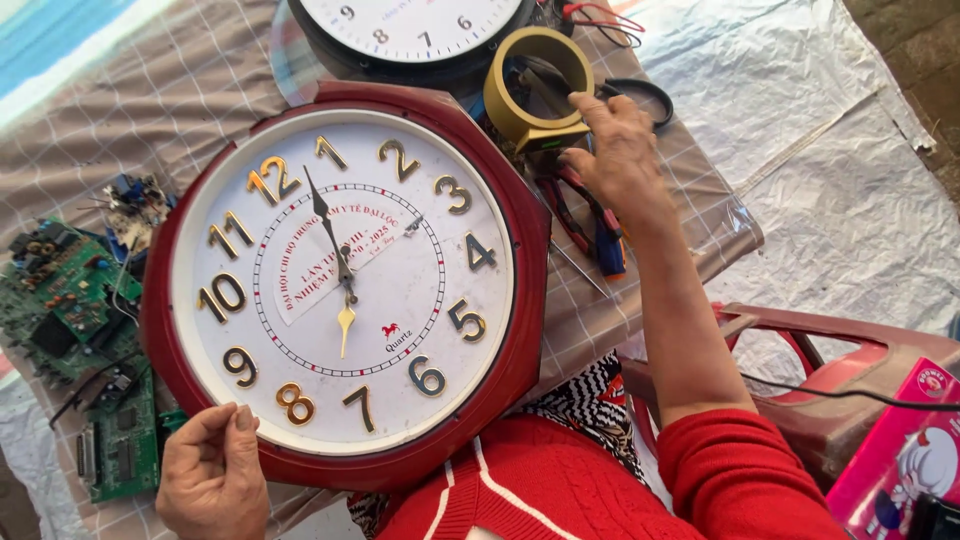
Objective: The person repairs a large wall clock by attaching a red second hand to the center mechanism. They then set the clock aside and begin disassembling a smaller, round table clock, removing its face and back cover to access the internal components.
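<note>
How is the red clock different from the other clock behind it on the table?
The red clock has a dark red, many-sided frame; the black clock has a round black rim. The red clock bears raised gold numerals, the black clock flat dark ones. The red clock shows whole, with the left hand at its lower edge; the black clock is cut off by the picture's top. Both have white dials.

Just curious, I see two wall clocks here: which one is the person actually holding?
The big dark-red framed clock; the left hand grips its lower rim. The black-rimmed clock lies untouched at the table's far edge.
</note>
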